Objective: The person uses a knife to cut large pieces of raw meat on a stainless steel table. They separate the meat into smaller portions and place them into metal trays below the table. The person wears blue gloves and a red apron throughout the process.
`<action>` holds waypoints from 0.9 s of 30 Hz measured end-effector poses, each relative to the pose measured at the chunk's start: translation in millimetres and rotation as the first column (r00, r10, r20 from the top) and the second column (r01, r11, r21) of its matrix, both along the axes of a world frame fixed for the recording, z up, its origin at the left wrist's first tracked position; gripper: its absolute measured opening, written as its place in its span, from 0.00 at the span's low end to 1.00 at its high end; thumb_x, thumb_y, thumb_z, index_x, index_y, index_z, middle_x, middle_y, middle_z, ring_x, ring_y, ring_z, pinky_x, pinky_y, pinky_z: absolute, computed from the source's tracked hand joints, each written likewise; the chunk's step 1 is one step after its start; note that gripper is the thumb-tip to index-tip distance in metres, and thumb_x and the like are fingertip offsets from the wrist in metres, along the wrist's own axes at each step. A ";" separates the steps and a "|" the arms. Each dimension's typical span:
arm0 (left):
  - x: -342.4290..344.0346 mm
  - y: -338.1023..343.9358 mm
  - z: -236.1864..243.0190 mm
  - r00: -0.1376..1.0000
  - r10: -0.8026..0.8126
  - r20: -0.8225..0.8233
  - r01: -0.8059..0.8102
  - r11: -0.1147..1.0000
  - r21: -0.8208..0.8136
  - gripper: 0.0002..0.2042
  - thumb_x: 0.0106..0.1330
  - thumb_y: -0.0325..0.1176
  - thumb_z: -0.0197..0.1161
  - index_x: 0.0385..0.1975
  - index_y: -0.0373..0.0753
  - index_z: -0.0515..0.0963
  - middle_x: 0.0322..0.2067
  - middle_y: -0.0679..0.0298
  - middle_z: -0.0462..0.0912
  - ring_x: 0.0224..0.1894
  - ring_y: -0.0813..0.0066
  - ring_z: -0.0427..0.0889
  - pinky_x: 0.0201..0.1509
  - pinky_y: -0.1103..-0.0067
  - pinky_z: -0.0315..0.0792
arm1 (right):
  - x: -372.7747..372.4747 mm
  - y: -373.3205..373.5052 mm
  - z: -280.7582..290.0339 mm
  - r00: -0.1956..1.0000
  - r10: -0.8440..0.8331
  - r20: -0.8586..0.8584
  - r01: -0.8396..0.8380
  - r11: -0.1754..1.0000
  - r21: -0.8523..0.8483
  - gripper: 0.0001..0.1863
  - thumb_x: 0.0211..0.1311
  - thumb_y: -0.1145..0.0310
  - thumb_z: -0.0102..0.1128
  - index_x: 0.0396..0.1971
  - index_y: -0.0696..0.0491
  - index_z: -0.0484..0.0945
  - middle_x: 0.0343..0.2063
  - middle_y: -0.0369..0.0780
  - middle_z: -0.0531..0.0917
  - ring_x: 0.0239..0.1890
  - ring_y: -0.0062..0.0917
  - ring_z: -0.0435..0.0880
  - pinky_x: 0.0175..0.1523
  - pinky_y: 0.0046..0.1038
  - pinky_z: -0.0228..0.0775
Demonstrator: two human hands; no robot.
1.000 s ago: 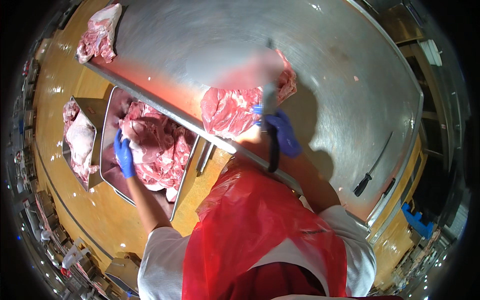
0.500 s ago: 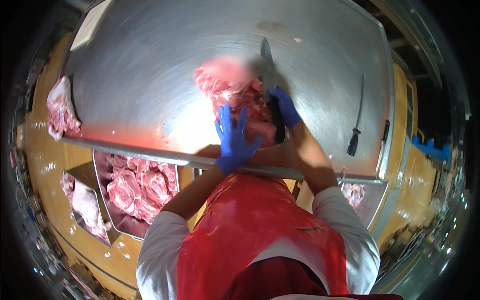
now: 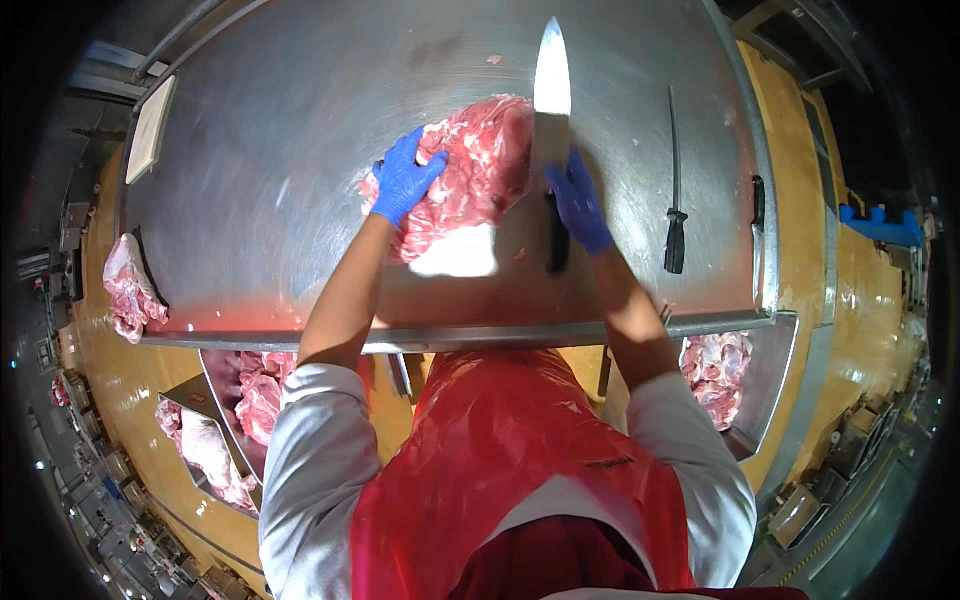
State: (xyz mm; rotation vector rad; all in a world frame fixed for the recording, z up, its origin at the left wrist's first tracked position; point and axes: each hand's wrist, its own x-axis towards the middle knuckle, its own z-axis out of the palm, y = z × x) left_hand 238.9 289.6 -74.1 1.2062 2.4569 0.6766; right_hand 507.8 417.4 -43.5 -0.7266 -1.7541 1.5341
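My left hand (image 3: 405,180) in a blue glove lies with spread fingers on the left side of a large raw meat piece (image 3: 475,160) on the steel table (image 3: 280,150). My right hand (image 3: 582,208), also gloved, is at the black-handled knife (image 3: 552,70) to the right of the meat, partly over the point where blade meets handle; its fingers are blurred, and I cannot tell whether they grip it. The blade points away from me. A long black-handled sharpening rod (image 3: 676,240) lies farther right.
A smaller meat piece (image 3: 132,290) sits on the table's left front corner, a white board (image 3: 150,130) behind it. Meat-filled steel bins (image 3: 770,390) flank me below the front edge. Another black handle (image 3: 757,203) lies at the right edge; a blue plastic object (image 3: 880,228) is beyond.
My view has swung round to face the table squarely. My left hand has come from the bin onto the large piece, which has shifted and turned; the knife now lies right of it.
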 end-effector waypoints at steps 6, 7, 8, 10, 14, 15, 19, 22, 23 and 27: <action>84.7 -13.1 -15.8 0.967 0.120 -0.226 -0.017 0.912 0.411 0.30 0.63 0.47 0.61 0.66 0.48 0.68 0.55 0.52 0.76 0.59 0.54 0.73 0.66 0.52 0.56 | -66.1 89.2 7.2 0.982 0.187 0.008 -0.177 0.941 -0.289 0.12 0.68 0.64 0.55 0.46 0.55 0.75 0.34 0.32 0.78 0.36 0.19 0.75 0.47 0.24 0.69; 92.2 -17.0 -13.9 0.973 0.138 -0.186 -0.045 0.900 0.433 0.29 0.63 0.46 0.61 0.66 0.48 0.69 0.55 0.52 0.76 0.58 0.54 0.73 0.65 0.53 0.58 | -70.2 81.3 -2.1 0.976 0.212 0.051 -0.200 0.962 -0.185 0.12 0.68 0.65 0.55 0.45 0.55 0.76 0.34 0.32 0.78 0.36 0.19 0.75 0.47 0.25 0.69; 97.0 -18.2 -9.3 0.971 0.147 -0.189 -0.046 0.888 0.457 0.27 0.66 0.42 0.58 0.66 0.47 0.69 0.55 0.50 0.75 0.57 0.52 0.74 0.64 0.56 0.59 | -72.6 76.1 -11.0 0.965 0.244 0.099 -0.237 0.969 -0.073 0.11 0.68 0.65 0.55 0.44 0.55 0.76 0.34 0.33 0.78 0.36 0.19 0.75 0.47 0.25 0.70; 94.6 -14.3 -1.6 0.974 0.103 -0.203 -0.010 0.911 0.412 0.27 0.67 0.42 0.56 0.66 0.48 0.68 0.55 0.50 0.75 0.57 0.52 0.74 0.65 0.56 0.58 | -81.3 73.6 -27.7 0.983 0.159 0.094 -0.176 0.960 0.218 0.12 0.63 0.64 0.59 0.42 0.55 0.79 0.33 0.40 0.81 0.40 0.29 0.78 0.48 0.31 0.72; 74.1 -12.5 7.2 0.962 0.057 -0.266 0.043 0.934 0.356 0.26 0.70 0.43 0.52 0.68 0.49 0.65 0.57 0.47 0.73 0.59 0.49 0.72 0.66 0.56 0.60 | -91.9 79.7 -26.3 0.963 -0.015 0.271 -0.222 0.531 0.818 0.13 0.61 0.61 0.58 0.38 0.54 0.79 0.40 0.48 0.82 0.48 0.45 0.77 0.56 0.42 0.69; 68.8 -16.3 3.9 0.950 0.061 -0.305 0.053 0.934 0.354 0.26 0.71 0.43 0.52 0.69 0.49 0.65 0.58 0.47 0.72 0.60 0.49 0.72 0.66 0.56 0.60 | -94.3 78.3 -20.2 0.941 -0.084 0.329 -0.279 0.363 0.889 0.13 0.62 0.59 0.57 0.38 0.54 0.79 0.41 0.48 0.81 0.49 0.45 0.77 0.57 0.44 0.68; 85.4 -61.9 -3.5 0.917 0.397 0.047 -0.399 0.902 0.165 0.41 0.61 0.56 0.63 0.71 0.42 0.59 0.61 0.43 0.67 0.60 0.45 0.71 0.65 0.60 0.65 | -81.4 77.3 -3.8 0.847 -0.040 0.530 -0.178 0.918 0.354 0.22 0.63 0.50 0.51 0.37 0.57 0.77 0.42 0.52 0.79 0.50 0.50 0.75 0.56 0.43 0.66; 117.2 -116.8 -5.8 0.853 0.409 0.325 -0.420 0.907 -0.038 0.50 0.51 0.57 0.72 0.72 0.40 0.56 0.58 0.34 0.65 0.58 0.41 0.71 0.58 0.59 0.72 | -69.8 53.8 11.1 0.786 -0.231 0.574 -0.147 0.831 0.536 0.22 0.65 0.50 0.47 0.35 0.57 0.75 0.41 0.53 0.78 0.50 0.50 0.74 0.56 0.45 0.64; 132.3 -119.7 10.7 0.930 0.302 0.210 -0.292 0.953 -0.081 0.50 0.49 0.53 0.74 0.72 0.44 0.56 0.60 0.33 0.63 0.56 0.38 0.71 0.55 0.57 0.74 | -61.2 39.6 18.4 0.740 -0.301 0.602 -0.157 0.793 0.589 0.22 0.66 0.50 0.46 0.35 0.57 0.74 0.40 0.53 0.78 0.51 0.50 0.74 0.56 0.46 0.64; 149.4 -132.1 14.1 0.973 0.151 -0.177 -0.148 0.989 0.031 0.45 0.43 0.45 0.76 0.67 0.52 0.63 0.60 0.37 0.61 0.50 0.38 0.72 0.49 0.54 0.74 | -23.4 -63.1 50.1 0.913 -0.104 0.394 -0.142 0.824 0.548 0.09 0.71 0.66 0.49 0.39 0.56 0.71 0.30 0.51 0.79 0.32 0.52 0.79 0.36 0.47 0.71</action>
